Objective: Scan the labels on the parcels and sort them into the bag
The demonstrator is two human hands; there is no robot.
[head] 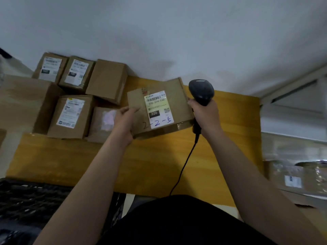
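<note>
The left hand (123, 121) grips the 9 o'clock edge of a cardboard parcel (178, 96), tipped up off the yellow table (70, 165), its long axis running roughly 8 to 2 o'clock. The right hand (203, 114) is wrapped around the handle of a barcode scanner (201, 91), fingertips touching the parcel's 3 o'clock edge. The shipping label (158, 110) faces up and lies at 8 o'clock from the scanner head, so the head probably needs turning that way. More labelled parcels (70, 114) crowd the table at 10 o'clock. A dark mesh bag (26, 200) sits at 7 o'clock, nearer the left hand; its contents cannot be made out
</note>
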